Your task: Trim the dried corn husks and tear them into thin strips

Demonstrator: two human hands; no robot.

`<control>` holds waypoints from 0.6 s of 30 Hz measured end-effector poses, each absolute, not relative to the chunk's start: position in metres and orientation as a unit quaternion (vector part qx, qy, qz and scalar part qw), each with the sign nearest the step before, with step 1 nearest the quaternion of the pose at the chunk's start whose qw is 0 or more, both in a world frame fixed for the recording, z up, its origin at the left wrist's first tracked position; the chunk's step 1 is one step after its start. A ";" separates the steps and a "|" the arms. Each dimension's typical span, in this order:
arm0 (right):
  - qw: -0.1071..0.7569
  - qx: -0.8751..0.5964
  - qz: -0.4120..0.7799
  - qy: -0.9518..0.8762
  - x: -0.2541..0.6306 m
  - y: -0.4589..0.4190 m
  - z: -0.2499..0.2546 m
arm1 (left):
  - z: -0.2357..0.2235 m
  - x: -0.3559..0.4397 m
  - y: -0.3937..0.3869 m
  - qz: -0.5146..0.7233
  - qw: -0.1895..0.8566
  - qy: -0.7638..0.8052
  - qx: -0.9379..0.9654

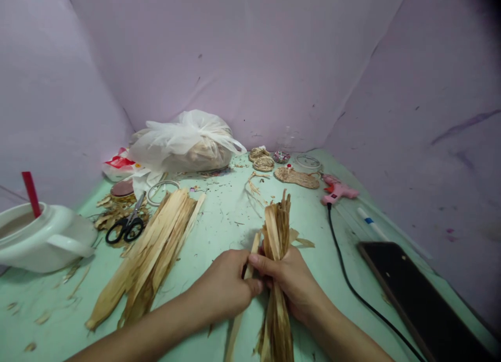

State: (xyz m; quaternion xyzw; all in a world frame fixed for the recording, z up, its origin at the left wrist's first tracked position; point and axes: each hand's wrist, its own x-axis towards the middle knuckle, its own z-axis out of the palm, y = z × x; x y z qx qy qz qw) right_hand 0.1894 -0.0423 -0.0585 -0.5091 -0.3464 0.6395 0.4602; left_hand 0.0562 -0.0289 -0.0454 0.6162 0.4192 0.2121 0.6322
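Head view: held husks (276, 229), blurred label (120, 161)

Dim, soft light; faint shadows; edges stretched; upper-right corner dark.

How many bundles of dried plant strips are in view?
2. One bundle lies on the table, right of the scissors; a second bundle is gripped in the right hand. The lone strip in the left hand isn't counted. The plastic bag may hide more.
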 end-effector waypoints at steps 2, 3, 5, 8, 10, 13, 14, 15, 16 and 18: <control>0.466 -0.520 0.634 -0.331 0.189 -0.041 -0.059 | -0.042 0.056 -0.029 0.192 0.653 0.422 0.599; 0.468 -0.522 0.634 -0.326 0.189 -0.041 -0.059 | -0.040 0.055 -0.028 0.178 0.668 0.425 0.584; 0.472 -0.520 0.634 -0.325 0.190 -0.039 -0.060 | -0.036 0.055 -0.025 0.161 0.683 0.455 0.549; 0.474 -0.514 0.629 -0.340 0.192 -0.038 -0.062 | -0.034 0.056 -0.020 0.173 0.668 0.516 0.509; 0.483 -0.503 0.631 -0.340 0.194 -0.038 -0.062 | -0.036 0.058 -0.020 0.186 0.660 0.536 0.492; 0.492 -0.487 0.643 -0.327 0.194 -0.039 -0.060 | -0.038 0.060 -0.023 0.195 0.651 0.545 0.491; 0.489 -0.484 0.650 -0.322 0.193 -0.039 -0.059 | -0.037 0.059 -0.023 0.188 0.645 0.542 0.504; 0.482 -0.484 0.659 -0.314 0.193 -0.040 -0.058 | -0.035 0.057 -0.023 0.177 0.632 0.537 0.530; 0.474 -0.486 0.669 -0.301 0.193 -0.040 -0.058 | -0.031 0.054 -0.021 0.164 0.604 0.533 0.569; 0.460 -0.494 0.690 -0.261 0.192 -0.041 -0.056 | -0.021 0.043 -0.012 0.145 0.482 0.548 0.668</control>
